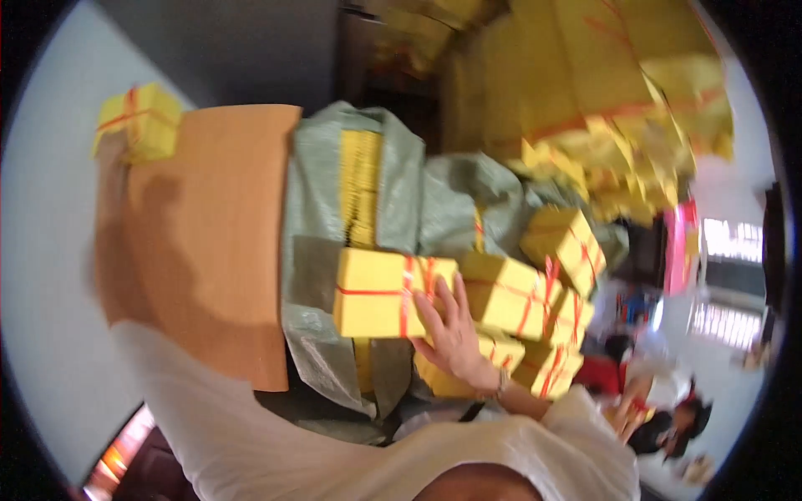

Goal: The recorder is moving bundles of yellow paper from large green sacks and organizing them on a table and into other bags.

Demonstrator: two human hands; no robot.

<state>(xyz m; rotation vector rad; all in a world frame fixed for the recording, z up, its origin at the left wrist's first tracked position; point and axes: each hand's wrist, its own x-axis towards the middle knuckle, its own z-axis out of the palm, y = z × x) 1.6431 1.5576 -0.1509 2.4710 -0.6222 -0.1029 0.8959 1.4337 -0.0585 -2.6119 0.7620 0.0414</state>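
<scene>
At the far left my left hand (113, 150) grips a yellow block-shaped bundle (154, 125) tied crosswise with red string. This bundle is beside the top left corner of an orange-brown board (225, 234). Near the middle my right hand (455, 334) lies with its fingers spread on the right end of another yellow bundle (372, 313), also tied with red string. Under that bundle is a grey-green woven sack (317, 192), with a strip of yellow blocks showing in its opening. More tied yellow bundles (510, 292) are piled just beyond my right hand.
A second grey-green sack (455, 196) stands right of the first. Large stacks of yellow paper (568, 75) with red bands rise at the back right. A dark grey surface (242, 50) is at the back. Another person (660, 401) is at the far right, near barred windows (727, 326).
</scene>
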